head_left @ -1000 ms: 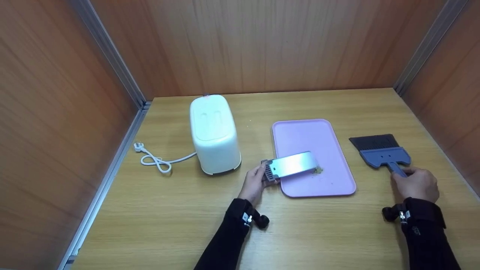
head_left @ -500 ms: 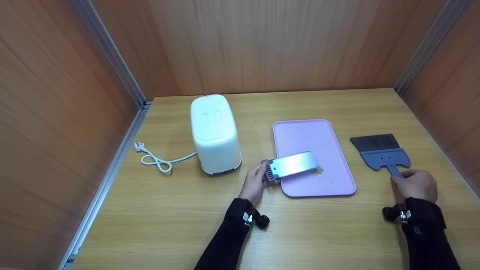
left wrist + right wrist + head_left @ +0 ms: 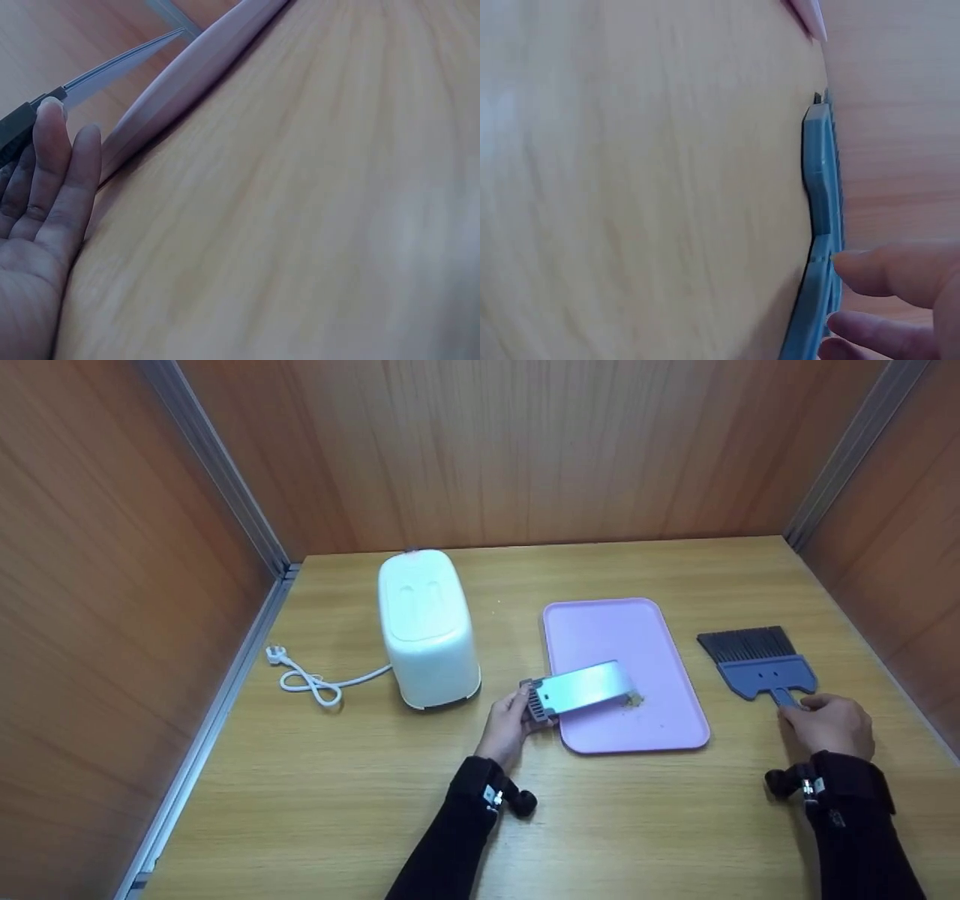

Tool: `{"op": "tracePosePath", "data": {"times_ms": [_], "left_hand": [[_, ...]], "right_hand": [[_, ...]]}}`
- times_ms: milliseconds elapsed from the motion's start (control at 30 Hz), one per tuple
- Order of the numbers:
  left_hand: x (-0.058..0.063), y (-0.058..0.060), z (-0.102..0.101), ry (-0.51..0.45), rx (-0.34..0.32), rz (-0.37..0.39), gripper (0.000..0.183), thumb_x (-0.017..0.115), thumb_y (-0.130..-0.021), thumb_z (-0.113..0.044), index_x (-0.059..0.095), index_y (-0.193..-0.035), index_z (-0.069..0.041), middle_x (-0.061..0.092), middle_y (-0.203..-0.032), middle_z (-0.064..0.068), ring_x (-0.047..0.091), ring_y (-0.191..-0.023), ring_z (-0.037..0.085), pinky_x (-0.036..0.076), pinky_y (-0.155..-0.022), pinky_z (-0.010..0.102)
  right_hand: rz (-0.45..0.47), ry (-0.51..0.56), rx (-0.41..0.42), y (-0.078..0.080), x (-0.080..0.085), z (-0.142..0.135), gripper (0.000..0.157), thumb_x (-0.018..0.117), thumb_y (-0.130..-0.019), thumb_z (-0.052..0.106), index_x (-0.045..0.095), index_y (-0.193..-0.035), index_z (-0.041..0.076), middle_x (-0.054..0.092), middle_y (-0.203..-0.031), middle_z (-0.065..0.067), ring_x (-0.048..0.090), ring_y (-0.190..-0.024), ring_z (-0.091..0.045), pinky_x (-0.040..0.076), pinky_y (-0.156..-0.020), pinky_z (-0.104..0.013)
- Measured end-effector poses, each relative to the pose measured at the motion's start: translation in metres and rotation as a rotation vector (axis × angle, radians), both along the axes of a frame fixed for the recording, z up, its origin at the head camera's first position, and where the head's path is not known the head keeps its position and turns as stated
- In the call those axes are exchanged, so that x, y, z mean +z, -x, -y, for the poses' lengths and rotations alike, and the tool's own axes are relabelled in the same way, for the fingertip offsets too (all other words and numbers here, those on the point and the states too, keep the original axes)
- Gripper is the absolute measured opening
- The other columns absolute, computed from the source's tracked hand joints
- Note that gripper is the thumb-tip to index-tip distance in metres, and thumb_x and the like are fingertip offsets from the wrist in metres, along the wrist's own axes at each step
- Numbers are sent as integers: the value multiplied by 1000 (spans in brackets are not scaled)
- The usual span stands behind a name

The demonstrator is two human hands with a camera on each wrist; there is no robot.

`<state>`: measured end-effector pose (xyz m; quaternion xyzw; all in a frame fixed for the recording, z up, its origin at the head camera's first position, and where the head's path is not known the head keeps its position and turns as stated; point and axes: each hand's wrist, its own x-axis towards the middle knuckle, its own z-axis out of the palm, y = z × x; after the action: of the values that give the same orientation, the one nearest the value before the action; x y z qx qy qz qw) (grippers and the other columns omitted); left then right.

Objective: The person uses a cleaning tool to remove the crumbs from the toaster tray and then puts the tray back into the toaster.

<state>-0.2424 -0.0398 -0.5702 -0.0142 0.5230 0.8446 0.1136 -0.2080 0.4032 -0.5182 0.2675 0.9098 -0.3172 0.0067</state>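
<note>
My left hand (image 3: 507,726) grips the dark slotted end (image 3: 16,129) of a flat, shiny metal slide-out tray (image 3: 586,687). Its free end slants over a pink-purple serving tray (image 3: 611,630), where a small heap of crumbs (image 3: 634,700) lies beside the metal edge. Over at the right, a blue brush (image 3: 766,672) with dark bristles lies flat on the table, bristles pointing away from me. Loose fingers of my right hand (image 3: 831,726) touch the end of its handle (image 3: 817,300); the right wrist view shows the fingertips along the handle's upper side.
Left of the serving tray stands a white, rounded, toaster-like appliance (image 3: 426,622) with its top covered. Its white cord (image 3: 324,690) lies looped on the table, ending in a plug (image 3: 276,654). Wood-grain panels (image 3: 480,457) enclose the table at the back and sides.
Over the last second the brush has turned slightly and settled flat by my right hand. My left hand and the metal tray have kept their place.
</note>
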Motion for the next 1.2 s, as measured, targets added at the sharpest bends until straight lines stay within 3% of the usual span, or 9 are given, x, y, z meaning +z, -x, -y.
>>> {"op": "tracePosePath", "data": {"times_ms": [267,400,467,733,900,1067,1200], "left_hand": [[0,0,1,18,-15,-11,46,38,-118,-21,52,-146,14,69,-135,26,73,-111,22,63,-91,35],[0,1,1,27,-10,-8,47,38,-118,-22,52,-146,13,68,-135,26,72,-113,24,63,-92,36],[-1,1,1,22,-8,-5,46,39,-118,-22,52,-146,13,69,-135,25,72,-113,24,63,-92,36],[-1,0,1,5,5,-9,44,42,-117,-19,52,-144,16,70,-130,25,73,-106,22,63,-91,36],[0,1,1,-7,8,0,43,43,-117,-18,53,-143,14,68,-134,26,73,-109,24,62,-95,39],[-1,1,0,-28,3,-12,44,43,-117,-19,52,-144,15,67,-136,27,73,-110,25,61,-98,41],[1,-1,1,-22,19,-16,44,44,-117,-19,53,-142,15,68,-134,26,73,-109,23,61,-97,41]], "right_hand": [[-41,6,57,-1,20,13,64,60,-103,42,58,-146,-6,44,-153,-37,48,-131,-50,45,-85,-44],[-91,11,125,-2,31,30,62,60,-106,42,59,-145,-7,47,-151,-37,47,-133,-52,47,-95,-57],[-117,16,150,-2,36,41,59,59,-108,40,60,-144,-6,49,-149,-36,48,-133,-51,46,-97,-58],[-294,77,247,-6,50,93,44,62,-109,35,71,-130,-2,71,-124,-23,63,-112,-32,47,-81,-26],[-317,142,345,-10,50,124,37,67,-107,30,74,-124,-2,76,-112,-19,69,-102,-28,52,-75,-17],[-270,258,423,-9,43,148,34,69,-107,28,74,-121,-3,75,-114,-20,71,-98,-23,59,-76,-24],[-257,343,438,-9,37,167,31,69,-107,25,73,-120,-3,75,-113,-20,70,-94,-16,62,-76,-28]]}}
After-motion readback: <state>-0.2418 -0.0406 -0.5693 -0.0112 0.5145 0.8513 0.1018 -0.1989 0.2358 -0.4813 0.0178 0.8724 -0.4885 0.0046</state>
